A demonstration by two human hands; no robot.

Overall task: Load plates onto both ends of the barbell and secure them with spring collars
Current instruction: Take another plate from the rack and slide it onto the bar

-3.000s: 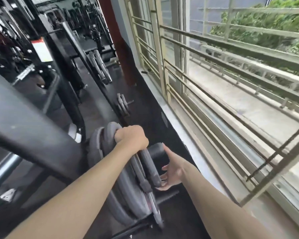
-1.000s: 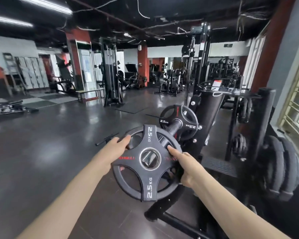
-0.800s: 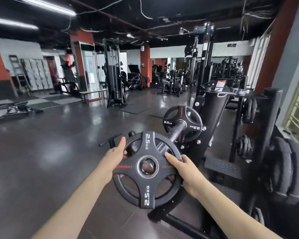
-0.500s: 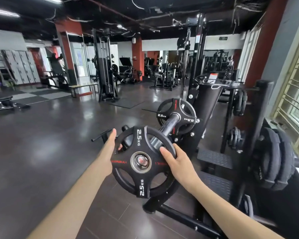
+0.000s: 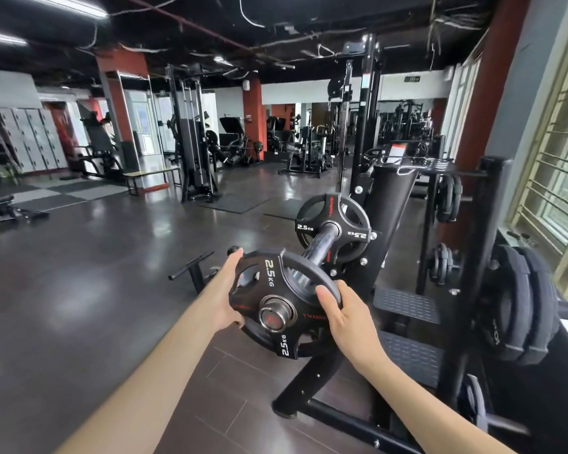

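Observation:
A black 2.5 kg plate [image 5: 277, 285] is on the near tip of the barbell sleeve [image 5: 320, 245], and the chrome sleeve end [image 5: 276, 317] shows through its hub. My left hand [image 5: 227, 291] holds the plate's left rim, with fingers behind it. My right hand [image 5: 343, 311] grips the right rim, thumb on the front face. A second 2.5 kg plate [image 5: 333, 224] sits further up the same sleeve, against the machine. Chrome spring collars [image 5: 435, 162] lie on top of the stand behind.
A plate tree on the right holds large plates [image 5: 518, 306] and smaller ones [image 5: 440, 263]. A black cylindrical machine body [image 5: 391, 198] stands behind the sleeve. A short bar handle [image 5: 192, 267] lies on the floor to the left. Barred windows [image 5: 558, 178] line the right wall.
Three seconds ago both hands were at plates on the rack by the window. Since then they carried the 2.5 kg plate to the sleeve, and its hub has slipped over the sleeve end.

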